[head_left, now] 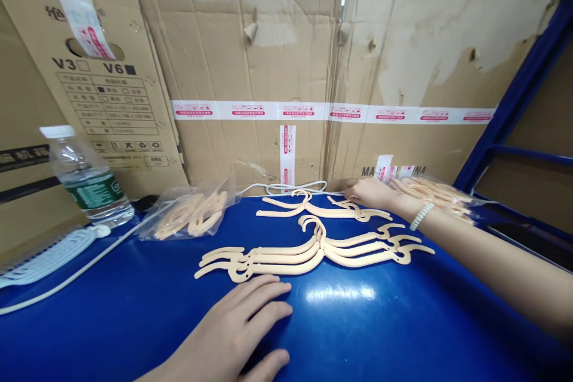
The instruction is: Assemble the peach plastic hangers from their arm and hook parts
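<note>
My left hand [242, 328] lies over the blue table with its fingers stretched apart, holding nothing. Just beyond its fingertips, several cream plastic folding hangers [286, 259] lie nested in a row, arms spread and hooks together. Farther back, my right hand [369, 194] reaches across, fingers closed at the right end of a hanger [338, 202] in a second small group. The fingertips partly hide that end. Another hanger [331, 212] lies in front of it, its right arm ending in a curved tip.
At left stand a water bottle [92, 182], a pale hairbrush [54, 259] and a clear bag [192, 215] of cream parts. More bagged cream hangers [434, 194] lie at right, near a dark phone-like slab [528, 242]. A white cable [89, 262] crosses the left; cardboard [250, 59] walls the back.
</note>
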The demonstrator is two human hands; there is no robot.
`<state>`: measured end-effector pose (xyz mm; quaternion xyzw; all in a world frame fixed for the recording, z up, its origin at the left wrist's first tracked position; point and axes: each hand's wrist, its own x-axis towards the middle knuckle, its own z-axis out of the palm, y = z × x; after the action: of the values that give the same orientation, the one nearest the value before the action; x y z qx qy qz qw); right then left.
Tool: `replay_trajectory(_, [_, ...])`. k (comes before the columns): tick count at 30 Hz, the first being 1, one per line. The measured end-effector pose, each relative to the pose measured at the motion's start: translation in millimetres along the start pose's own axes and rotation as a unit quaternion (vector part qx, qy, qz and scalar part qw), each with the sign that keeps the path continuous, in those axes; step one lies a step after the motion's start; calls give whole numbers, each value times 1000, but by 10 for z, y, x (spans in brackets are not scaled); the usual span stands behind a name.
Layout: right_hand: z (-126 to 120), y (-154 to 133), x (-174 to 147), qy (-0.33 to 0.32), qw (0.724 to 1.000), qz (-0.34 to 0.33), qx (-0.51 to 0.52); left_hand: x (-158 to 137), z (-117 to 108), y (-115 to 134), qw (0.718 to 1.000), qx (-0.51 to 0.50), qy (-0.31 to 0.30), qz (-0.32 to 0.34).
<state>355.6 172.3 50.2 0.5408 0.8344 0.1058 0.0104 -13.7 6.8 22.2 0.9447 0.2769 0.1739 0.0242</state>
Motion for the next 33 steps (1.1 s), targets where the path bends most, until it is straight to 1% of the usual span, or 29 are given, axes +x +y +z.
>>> replay_trajectory(2, [-34,2,4,31,999,14,24,-3,-10,7,1000,-10,8,0])
replay_trajectory(4, [-118,-26,1,79,994,36,60,-2,-14,13,999,-30,16,-3])
replay_trajectory(7, [-297,-201,-34,142,978,58,144,16,13,2,994,-98,34,-27])
replay_trajectory(9, [-406,-437,-90,142,964,45,221,42,59,-25,981,-170,51,-77])
replay_trajectory(10, [-447,-589,-128,124,956,30,263,57,86,-42,969,-215,60,-109])
replay_trajectory(12, [-497,-939,-222,80,939,-6,333,87,139,-73,925,-325,79,-179])
replay_trajectory(13, [-508,-1123,-275,53,923,-28,381,101,160,-83,896,-386,85,-201])
replay_trajectory(14, [-510,-1305,-328,10,867,-40,496,113,175,-89,866,-440,91,-218])
replay_trajectory(15, [-506,-1477,-379,-25,812,-42,581,122,186,-92,840,-486,87,-227])
replay_trajectory(16, [-498,-1633,-426,-45,778,-37,625,129,191,-91,817,-521,83,-234])
replay_trajectory(17, [-486,-1768,-464,-59,750,-31,658,133,193,-89,800,-545,76,-241])
replay_trajectory(18, [-474,-1877,-492,-69,733,-23,676,135,192,-86,788,-560,70,-246])
replay_trajectory(20, [-453,-1999,-506,-76,720,-13,690,137,184,-83,775,-571,70,-259])
replay_trajectory(21, [-446,-2007,-490,-71,721,-12,689,138,177,-83,772,-571,79,-268])
replay_trajectory(22, [-442,-1976,-460,-57,730,-14,681,141,168,-85,770,-570,89,-274])
replay_trajectory(23, [-439,-1909,-417,-28,751,-19,659,144,156,-87,768,-568,100,-279])
replay_trajectory(25, [-429,-1685,-309,56,834,-27,549,154,129,-93,768,-559,116,-290])
replay_trajectory(26, [-414,-1543,-252,114,885,-27,450,159,116,-97,769,-553,124,-296])
replay_trajectory(27, [-389,-1394,-198,141,937,-17,319,162,105,-103,770,-547,133,-302])
replay_trajectory(28, [-352,-1250,-152,147,952,2,268,164,98,-111,769,-542,144,-307])
replay_trajectory(30, [-250,-1010,-89,129,969,22,208,160,96,-135,762,-539,172,-315])
replay_trajectory(33, [-78,-826,-58,82,982,29,168,144,111,-177,744,-545,209,-325])
